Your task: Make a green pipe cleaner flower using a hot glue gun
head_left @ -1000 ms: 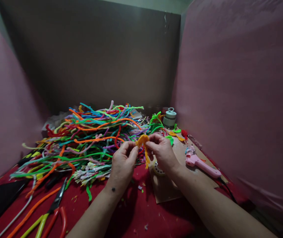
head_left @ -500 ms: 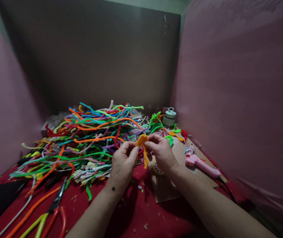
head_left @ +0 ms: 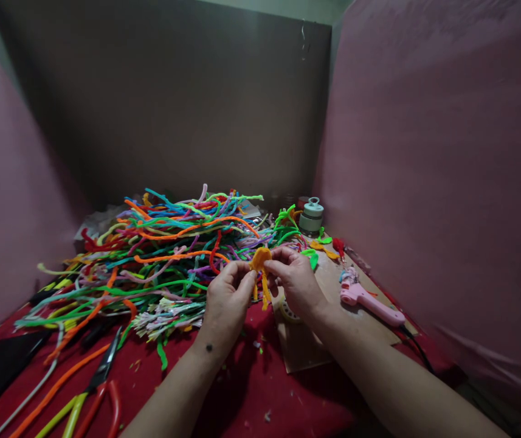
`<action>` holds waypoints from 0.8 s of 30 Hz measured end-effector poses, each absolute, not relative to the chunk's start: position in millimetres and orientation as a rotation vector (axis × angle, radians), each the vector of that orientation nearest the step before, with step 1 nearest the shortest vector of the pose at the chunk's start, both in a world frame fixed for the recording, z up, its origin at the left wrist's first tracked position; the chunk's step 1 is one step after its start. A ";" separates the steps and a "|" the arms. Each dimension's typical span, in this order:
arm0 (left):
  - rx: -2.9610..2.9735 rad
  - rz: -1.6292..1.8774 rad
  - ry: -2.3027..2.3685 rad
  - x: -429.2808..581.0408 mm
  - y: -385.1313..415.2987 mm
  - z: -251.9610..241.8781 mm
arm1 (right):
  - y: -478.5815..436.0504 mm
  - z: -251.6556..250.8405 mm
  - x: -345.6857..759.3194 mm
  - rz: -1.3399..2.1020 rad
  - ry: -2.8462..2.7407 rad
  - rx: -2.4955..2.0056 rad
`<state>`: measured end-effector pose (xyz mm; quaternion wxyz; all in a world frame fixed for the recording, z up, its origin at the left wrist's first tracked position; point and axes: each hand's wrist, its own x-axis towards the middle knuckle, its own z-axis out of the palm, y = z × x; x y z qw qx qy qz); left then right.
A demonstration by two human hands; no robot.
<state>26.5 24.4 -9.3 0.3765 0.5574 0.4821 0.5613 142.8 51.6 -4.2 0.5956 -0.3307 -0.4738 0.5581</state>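
Between my two hands is a small orange-yellow pipe cleaner piece [head_left: 261,258], bent into a rounded petal-like shape with two ends hanging down. My left hand [head_left: 229,295] pinches its left side between thumb and forefinger. On the other side, my right hand [head_left: 297,281] grips it with thumb and fingertips, which partly cover it. Behind my hands lies a big heap of coloured pipe cleaners [head_left: 169,243]. A brown board [head_left: 306,350] sits under my right hand, and a round pale yellow item with holes [head_left: 289,310] shows partly beneath my wrist.
Scissors with red handles [head_left: 105,371] lie at the front left, beside yellow handles [head_left: 66,413]. A pink glue gun [head_left: 372,304] rests on the board at right. A pale green jar [head_left: 311,216] stands behind. Pink sheets [head_left: 438,152] wall the sides; red cloth [head_left: 242,395] covers the table.
The orange-yellow piece has turned slightly in my fingers, and a second hanging end now shows beside the first. Both hands stay in nearly the same place.
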 end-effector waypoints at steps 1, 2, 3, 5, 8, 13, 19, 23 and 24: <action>1.425 1.435 1.231 26.6 24.6 -9.4 | 51.9 -4.5 142.7 1.290 -1.103 -0.767; 1.423 1.435 1.230 26.7 24.7 -9.3 | 52.1 -4.8 142.6 1.283 -1.105 -0.766; 1.419 1.434 1.229 26.8 24.8 -9.1 | 52.4 -5.0 142.5 1.280 -1.106 -0.767; 1.409 1.436 1.227 27.0 24.6 -8.1 | 52.7 -5.0 142.5 1.281 -1.108 -0.769; 1.385 1.447 1.219 27.1 23.8 -6.2 | 52.6 -4.3 142.7 1.284 -1.110 -0.777; 1.309 1.450 1.205 26.4 22.3 -3.5 | 52.4 -5.1 143.3 1.278 -1.118 -0.768; 1.232 1.441 1.181 26.0 23.0 -3.5 | 53.0 -6.4 142.2 1.265 -1.135 -0.780; 1.201 1.435 1.148 26.3 24.5 -5.9 | 52.1 -5.4 141.4 1.270 -1.134 -0.787; 1.203 1.437 1.145 26.5 24.6 -6.5 | 51.8 -5.1 141.3 1.277 -1.129 -0.791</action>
